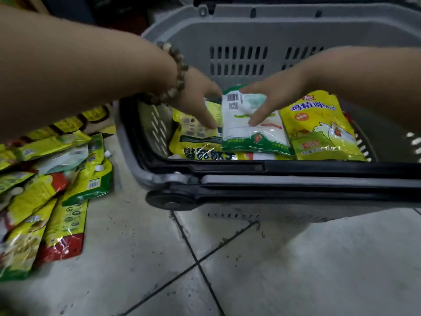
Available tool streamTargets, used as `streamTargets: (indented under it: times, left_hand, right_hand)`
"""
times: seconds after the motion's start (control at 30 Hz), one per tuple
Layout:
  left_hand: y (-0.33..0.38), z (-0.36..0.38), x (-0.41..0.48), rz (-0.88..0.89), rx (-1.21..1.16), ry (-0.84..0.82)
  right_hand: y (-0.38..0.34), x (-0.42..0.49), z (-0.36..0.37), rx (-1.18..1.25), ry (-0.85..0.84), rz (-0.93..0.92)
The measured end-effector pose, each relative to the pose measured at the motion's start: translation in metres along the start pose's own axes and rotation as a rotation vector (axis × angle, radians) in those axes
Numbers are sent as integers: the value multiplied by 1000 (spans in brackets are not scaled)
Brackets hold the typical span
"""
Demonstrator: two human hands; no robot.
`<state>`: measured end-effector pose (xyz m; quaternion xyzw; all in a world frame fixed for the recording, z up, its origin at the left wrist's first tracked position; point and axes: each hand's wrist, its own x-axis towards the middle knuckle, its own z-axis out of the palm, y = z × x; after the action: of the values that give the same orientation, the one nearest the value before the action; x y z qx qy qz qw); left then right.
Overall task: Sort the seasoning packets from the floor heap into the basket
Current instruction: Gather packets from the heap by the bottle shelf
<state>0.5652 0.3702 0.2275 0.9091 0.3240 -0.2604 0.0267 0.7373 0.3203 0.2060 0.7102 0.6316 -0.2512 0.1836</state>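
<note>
White-and-green packet [250,133] is laid flat in the basket [239,26], between yellow packets [319,126]; the floor heap [52,179] lies at left. Right hand [273,96] is pressed on it, fingers straight. Left hand [198,103] is touching just beside its left edge, nothing gripped. The packet is judged light, soft and slick-filmed, with loose contents; the sealed edges are best pinched.

Heap [45,179]: runs off the left edge; the lower packets are mostly covered by those on top.
Basket [296,179]: right end and far rim cut off by the frame.
White packet [250,133]: upper part hidden under the right hand [271,99]; small print unreadable.
Lower layer [257,156]: only slivers show by the near wall.
Forearms [68,71]: blurred, cut off at both sides.
Far-left background [118,12]: dark, nothing made out.
</note>
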Motion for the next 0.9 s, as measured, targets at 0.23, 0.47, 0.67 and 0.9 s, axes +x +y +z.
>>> streamTargets:
  times: [0.23, 0.47, 0.67, 0.9]
  left_hand:
    - [-67, -1, -108, -75, -272, 522]
    - [-159, 80, -234, -279, -513, 639]
    - [-236, 179, -308, -480, -728, 612]
    - [-293, 303, -322, -734, -1005, 582]
  right_hand:
    - [-79, -77, -57, 9, 595, -90]
    - [-248, -89, -58, -357, 604, -252]
    - [-398, -41, -27, -442, 409, -354]
    - [-491, 43, 25, -470, 201, -373]
